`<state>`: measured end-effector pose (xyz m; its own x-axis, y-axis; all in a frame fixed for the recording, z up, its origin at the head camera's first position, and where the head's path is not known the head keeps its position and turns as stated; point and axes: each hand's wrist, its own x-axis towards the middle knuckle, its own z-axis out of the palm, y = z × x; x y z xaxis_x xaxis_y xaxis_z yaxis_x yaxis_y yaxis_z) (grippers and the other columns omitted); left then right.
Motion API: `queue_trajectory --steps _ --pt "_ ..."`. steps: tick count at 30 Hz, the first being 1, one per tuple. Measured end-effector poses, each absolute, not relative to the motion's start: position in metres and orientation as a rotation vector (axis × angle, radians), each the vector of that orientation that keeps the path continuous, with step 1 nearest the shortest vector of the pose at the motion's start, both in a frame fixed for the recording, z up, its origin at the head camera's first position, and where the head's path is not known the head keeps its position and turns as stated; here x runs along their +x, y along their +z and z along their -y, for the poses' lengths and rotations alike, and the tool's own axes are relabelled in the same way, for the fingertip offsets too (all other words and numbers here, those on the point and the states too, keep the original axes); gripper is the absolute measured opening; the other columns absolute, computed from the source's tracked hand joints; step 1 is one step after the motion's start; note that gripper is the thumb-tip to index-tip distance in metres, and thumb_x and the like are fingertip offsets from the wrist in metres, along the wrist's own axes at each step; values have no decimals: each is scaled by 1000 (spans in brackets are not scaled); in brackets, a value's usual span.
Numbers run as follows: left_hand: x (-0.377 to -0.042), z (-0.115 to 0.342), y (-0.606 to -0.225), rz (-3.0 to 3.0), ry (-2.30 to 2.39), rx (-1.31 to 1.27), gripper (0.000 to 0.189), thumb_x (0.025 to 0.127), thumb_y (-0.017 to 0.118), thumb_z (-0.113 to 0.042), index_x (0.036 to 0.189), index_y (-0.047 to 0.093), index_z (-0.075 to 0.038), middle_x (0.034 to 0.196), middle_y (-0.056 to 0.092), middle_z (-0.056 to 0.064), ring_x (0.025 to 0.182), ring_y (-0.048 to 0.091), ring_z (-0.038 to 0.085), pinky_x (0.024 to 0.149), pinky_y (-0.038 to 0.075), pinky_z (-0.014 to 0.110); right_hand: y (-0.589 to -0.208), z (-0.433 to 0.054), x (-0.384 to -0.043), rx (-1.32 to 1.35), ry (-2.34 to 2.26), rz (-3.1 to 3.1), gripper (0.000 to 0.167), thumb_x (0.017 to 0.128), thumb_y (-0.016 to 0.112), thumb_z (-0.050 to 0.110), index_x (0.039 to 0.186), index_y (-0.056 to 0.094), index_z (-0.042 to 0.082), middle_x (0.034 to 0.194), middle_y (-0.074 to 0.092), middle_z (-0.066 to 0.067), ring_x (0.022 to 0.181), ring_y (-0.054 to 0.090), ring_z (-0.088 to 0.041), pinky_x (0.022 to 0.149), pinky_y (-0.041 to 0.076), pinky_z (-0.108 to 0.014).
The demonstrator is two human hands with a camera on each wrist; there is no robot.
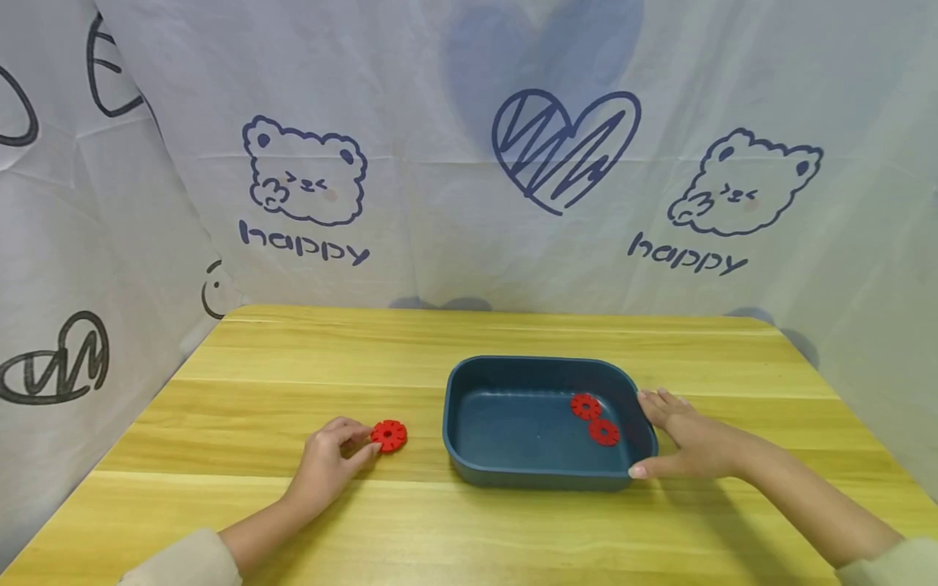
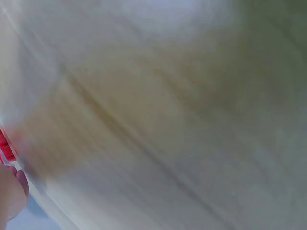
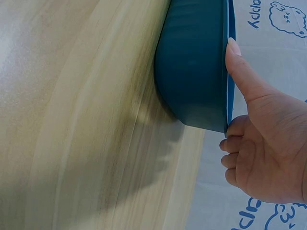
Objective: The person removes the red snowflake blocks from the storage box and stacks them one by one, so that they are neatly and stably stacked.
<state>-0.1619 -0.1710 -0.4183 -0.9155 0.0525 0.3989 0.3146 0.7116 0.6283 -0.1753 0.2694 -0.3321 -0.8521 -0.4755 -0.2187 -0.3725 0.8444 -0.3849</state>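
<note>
In the head view, my left hand pinches a red notched plastic disc between thumb and fingers, low over the table left of the bin. Layered red edges at the border of the left wrist view suggest more than one disc; I cannot tell how many. A dark blue rectangular bin stands right of centre. Two similar red discs lie inside it, near its right end. Against that end rests my right hand, thumb on the near corner of the rim, fingers spread towards the far corner.
The bin and disc are on a wooden table. Behind and to the left hangs a white cloth with bear and heart drawings. In the left wrist view the table surface is blurred.
</note>
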Motion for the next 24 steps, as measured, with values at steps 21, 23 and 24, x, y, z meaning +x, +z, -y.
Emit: queue_trajectory --steps 21,23,24 --pt "-164 171 -418 2608 -1012 -315 14 74 73 1 88 70 3 84 65 9 76 65 19 66 55 23 -332 -269 -175 -634 -477 -2718 107 74 69 54 141 20 -14 146 18 -36 132 10 -58 101 19 -70" --pt "-164 172 -419 2610 -1004 -316 14 75 73 0 88 70 3 83 65 9 75 65 18 66 55 24 -332 -269 -175 -632 -479 -2717 107 74 69 54 141 20 -14 146 18 -36 132 9 -58 101 19 -70" --pt "-164 172 -419 2611 -998 -316 14 75 73 0 88 70 3 83 65 9 75 64 18 66 55 24 -332 -269 -175 -633 -480 -2717 107 74 69 54 141 20 -14 146 18 -35 132 9 -58 101 19 -70"
